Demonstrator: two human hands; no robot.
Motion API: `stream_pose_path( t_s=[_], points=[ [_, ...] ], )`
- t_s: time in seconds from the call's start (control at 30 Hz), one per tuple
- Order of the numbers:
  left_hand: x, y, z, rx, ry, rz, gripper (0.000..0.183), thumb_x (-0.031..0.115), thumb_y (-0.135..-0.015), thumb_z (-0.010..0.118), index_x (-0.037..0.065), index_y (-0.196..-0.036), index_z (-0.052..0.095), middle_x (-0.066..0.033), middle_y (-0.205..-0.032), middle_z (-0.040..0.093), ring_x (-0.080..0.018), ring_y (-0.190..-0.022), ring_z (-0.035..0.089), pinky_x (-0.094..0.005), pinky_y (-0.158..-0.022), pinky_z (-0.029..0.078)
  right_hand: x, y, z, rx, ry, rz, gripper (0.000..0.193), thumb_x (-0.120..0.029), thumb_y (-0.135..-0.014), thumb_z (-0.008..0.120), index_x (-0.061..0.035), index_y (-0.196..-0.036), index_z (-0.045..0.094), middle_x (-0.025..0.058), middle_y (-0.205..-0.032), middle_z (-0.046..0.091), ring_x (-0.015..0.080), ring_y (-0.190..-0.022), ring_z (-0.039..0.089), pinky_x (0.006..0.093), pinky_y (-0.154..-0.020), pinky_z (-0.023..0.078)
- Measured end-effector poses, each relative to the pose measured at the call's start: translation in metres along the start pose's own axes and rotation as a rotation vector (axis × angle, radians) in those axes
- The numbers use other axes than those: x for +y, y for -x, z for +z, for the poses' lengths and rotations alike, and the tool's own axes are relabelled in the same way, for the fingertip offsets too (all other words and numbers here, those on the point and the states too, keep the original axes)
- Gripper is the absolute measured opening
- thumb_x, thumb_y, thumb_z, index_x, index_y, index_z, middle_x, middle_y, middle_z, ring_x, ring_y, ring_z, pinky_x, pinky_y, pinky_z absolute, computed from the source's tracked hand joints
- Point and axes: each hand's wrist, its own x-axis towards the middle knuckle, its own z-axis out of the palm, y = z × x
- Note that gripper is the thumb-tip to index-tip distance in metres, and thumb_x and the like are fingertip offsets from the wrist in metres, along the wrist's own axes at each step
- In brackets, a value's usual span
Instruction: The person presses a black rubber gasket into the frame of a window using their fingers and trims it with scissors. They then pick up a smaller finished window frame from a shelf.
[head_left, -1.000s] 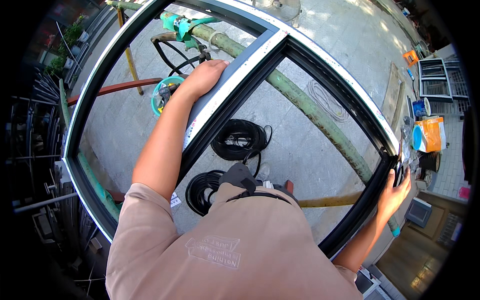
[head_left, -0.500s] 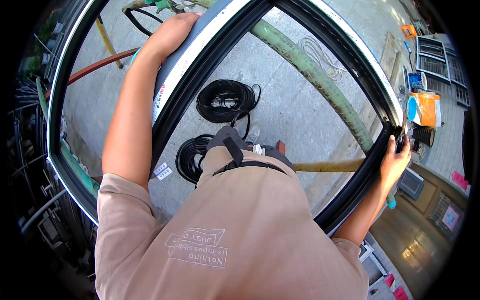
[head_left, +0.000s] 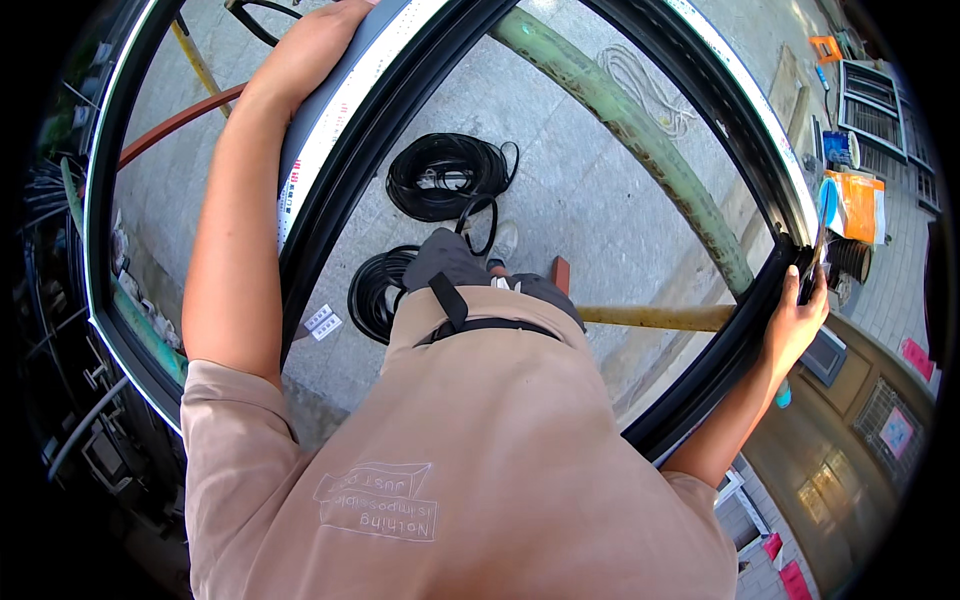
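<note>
A big window frame, black inside with white film along its bars, stands tilted around me. My left hand reaches over its middle bar and grips the grey outer side; the fingertips are cut off by the upper picture edge. At the right corner of the frame, my right hand is closed around a slim tool with a narrow metal end, resembling scissors. Its dark lower part is mostly hidden by the fingers. Black strip lies in two coils, a far coil and a nearer coil, by my feet.
A green pole and a yellow pole pass below the frame. White rope lies on the concrete floor. At right are an orange bag, a blue can and metal window grilles. A red bar crosses at left.
My left hand and the middle bar have shifted slightly left and up in view. The right hand stays at the corner, and the metal end of its tool now shows more plainly.
</note>
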Motion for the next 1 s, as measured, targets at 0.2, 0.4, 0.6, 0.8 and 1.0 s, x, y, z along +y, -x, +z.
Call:
stream_pose_path(
  t_s=[0.2,0.4,0.6,0.8,1.0],
  points=[
    [0.001,-0.001,-0.006,-0.014,-0.034,-0.009,0.059,0.051,-0.109,0.053,0.007,-0.146,0.069,-0.0182,-0.128,0.077,-0.0191,-0.102,0.077,-0.0295,-0.092,0.057,-0.01,0.001,-0.003,-0.005,-0.008,0.019,0.064,-0.043,-0.101,0.076,-0.003,-0.149,0.062,0.0255,-0.145,0.062,0.041,-0.14,0.055,0.0482,-0.119,0.042],
    [-0.001,0.004,0.005,0.012,0.012,-0.095,0.061,0.053,-0.109,0.054,0.007,-0.148,0.068,-0.0196,-0.127,0.077,-0.0219,-0.1,0.079,-0.0317,-0.09,0.06,-0.015,0.004,-0.004,-0.027,-0.017,0.05,0.062,-0.043,-0.102,0.076,-0.0056,-0.15,0.063,0.0216,-0.147,0.06,0.0372,-0.14,0.055,0.046,-0.119,0.041],
    [0.007,0.006,-0.002,-0.088,-0.066,-0.152,0.081,0.072,-0.103,0.053,0.005,-0.146,0.07,-0.0227,-0.123,0.078,-0.0296,-0.102,0.078,-0.0357,-0.09,0.059,-0.023,0.006,-0.004,-0.055,0.088,0.071,0.065,-0.044,-0.102,0.075,-0.0067,-0.152,0.06,0.0242,-0.15,0.056,0.0397,-0.142,0.052,0.0476,-0.122,0.04],
    [0.008,0.012,0.006,-0.035,-0.099,-0.135,0.08,0.074,-0.103,0.051,0.007,-0.14,0.074,-0.0208,-0.116,0.08,-0.0246,-0.095,0.079,-0.0343,-0.09,0.058,-0.015,0.0,0.0,-0.034,0.007,0.168,0.06,-0.047,-0.103,0.074,-0.0066,-0.147,0.066,0.0224,-0.147,0.058,0.0379,-0.136,0.059,0.0466,-0.12,0.043],
    [0.031,0.013,-0.001,-0.139,-0.129,-0.106,0.065,0.055,-0.111,0.047,-0.002,-0.128,0.074,-0.0238,-0.124,0.077,-0.0318,-0.118,0.071,-0.0411,-0.106,0.05,-0.018,-0.004,-0.001,-0.029,0.003,0.205,0.06,-0.047,-0.102,0.075,-0.0059,-0.145,0.067,0.0204,-0.145,0.061,0.0345,-0.135,0.06,0.0449,-0.118,0.044]
  ],
)
